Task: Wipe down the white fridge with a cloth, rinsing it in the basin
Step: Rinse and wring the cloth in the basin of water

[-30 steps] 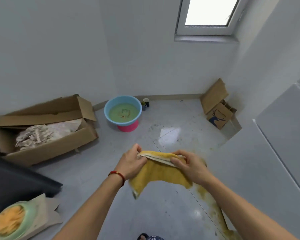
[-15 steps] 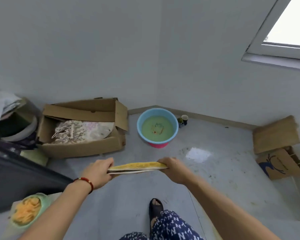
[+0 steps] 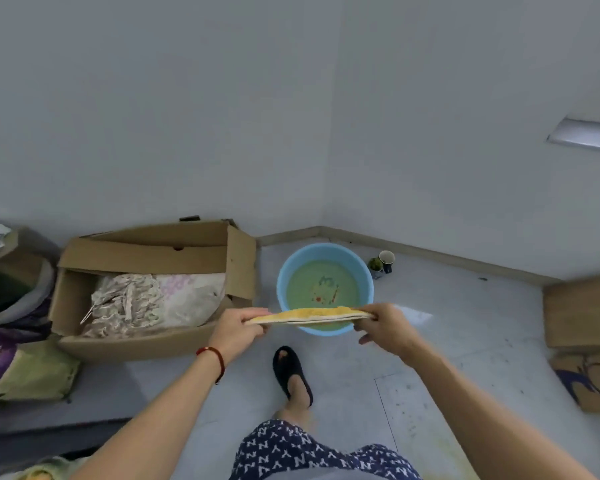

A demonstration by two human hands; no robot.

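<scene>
A yellow cloth is stretched flat and level between my two hands. My left hand pinches its left end and my right hand pinches its right end. Just beyond the cloth, on the floor in the room's corner, stands the blue basin on a pink base, filled with greenish water. The cloth hangs over the basin's near rim as seen from here. The white fridge is out of view.
An open cardboard box with fabric inside lies left of the basin. Bags are piled at the far left. A small cup stands right of the basin. Folded cardboard leans at the right. My slippered foot is forward on the floor.
I have stepped closer to the basin and turned left. The hanging cloth has been pulled out flat between both hands, and the fridge and window have slid out of view.
</scene>
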